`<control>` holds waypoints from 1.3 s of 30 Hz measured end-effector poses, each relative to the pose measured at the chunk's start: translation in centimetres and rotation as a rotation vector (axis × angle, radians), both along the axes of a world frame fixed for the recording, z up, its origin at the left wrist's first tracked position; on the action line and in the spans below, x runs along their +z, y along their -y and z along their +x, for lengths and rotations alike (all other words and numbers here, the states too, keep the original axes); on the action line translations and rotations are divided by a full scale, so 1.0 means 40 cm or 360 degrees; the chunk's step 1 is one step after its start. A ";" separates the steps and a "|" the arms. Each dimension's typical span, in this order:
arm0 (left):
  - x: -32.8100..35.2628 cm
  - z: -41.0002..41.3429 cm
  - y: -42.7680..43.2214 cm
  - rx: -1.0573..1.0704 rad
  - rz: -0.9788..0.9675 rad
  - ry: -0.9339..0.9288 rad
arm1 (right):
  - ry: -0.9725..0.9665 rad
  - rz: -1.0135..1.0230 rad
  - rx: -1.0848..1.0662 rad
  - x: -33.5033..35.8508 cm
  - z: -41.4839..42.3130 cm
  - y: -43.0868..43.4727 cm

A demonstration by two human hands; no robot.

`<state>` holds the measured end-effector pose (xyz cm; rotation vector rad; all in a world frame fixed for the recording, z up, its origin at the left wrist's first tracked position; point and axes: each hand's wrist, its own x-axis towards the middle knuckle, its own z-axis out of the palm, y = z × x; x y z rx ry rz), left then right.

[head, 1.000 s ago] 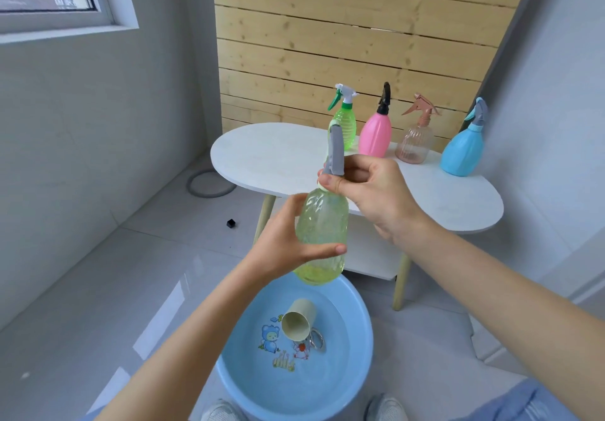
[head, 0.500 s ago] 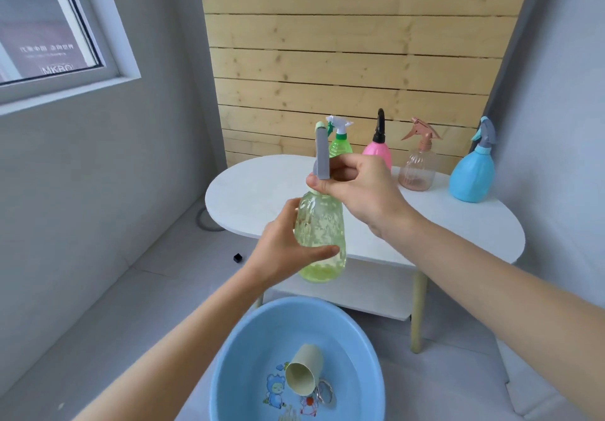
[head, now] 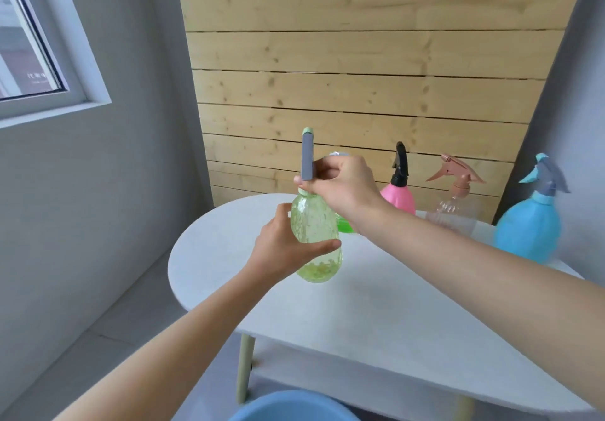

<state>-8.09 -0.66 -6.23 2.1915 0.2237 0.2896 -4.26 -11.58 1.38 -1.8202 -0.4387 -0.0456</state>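
Note:
I hold a pale green translucent spray bottle (head: pixel 315 224) upright in the air over the white table (head: pixel 376 306). My left hand (head: pixel 281 247) wraps round its body from the left, thumb across the front. My right hand (head: pixel 340 183) grips the bottle's neck and grey spray head (head: pixel 307 159), whose nozzle points up. A little liquid sits at the bottle's bottom.
Along the table's back stand a pink bottle (head: pixel 399 196), a clear pinkish bottle (head: pixel 455 208) and a blue bottle (head: pixel 527 224); a green bottle (head: pixel 343 224) is mostly hidden behind my right hand. The blue basin's rim (head: pixel 294 404) shows at the bottom edge. A wooden plank wall is behind the table.
My view has tilted up and both hands have carried the bottle from above the basin to above the table. The basin and its cup have slid almost out of view.

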 end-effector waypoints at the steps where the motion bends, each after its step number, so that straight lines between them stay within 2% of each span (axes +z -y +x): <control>1: -0.014 0.037 -0.014 0.0002 0.0024 0.0006 | -0.0001 -0.0010 0.0002 -0.008 0.034 -0.016; 9: -0.081 0.263 -0.124 0.0031 0.0139 0.0017 | 0.0017 -0.0120 -0.0070 -0.071 0.228 -0.129; 16: -0.116 0.402 -0.196 -0.0016 0.0116 -0.0015 | 0.0061 -0.0225 -0.0202 -0.105 0.345 -0.195; 24: -0.120 0.476 -0.245 -0.0152 0.0059 -0.0028 | 0.0091 -0.0254 -0.0260 -0.112 0.418 -0.227; 31: -0.145 0.466 -0.242 -0.0138 -0.0126 0.0037 | 0.0092 -0.0293 -0.0224 -0.130 0.417 -0.226; 34: -0.140 0.450 -0.232 -0.0122 -0.0023 0.0055 | 0.0074 -0.0321 -0.0168 -0.124 0.386 -0.206; 39: -0.102 0.406 -0.225 0.0024 0.0307 0.0267 | 0.0133 -0.0251 -0.0038 -0.093 0.312 -0.109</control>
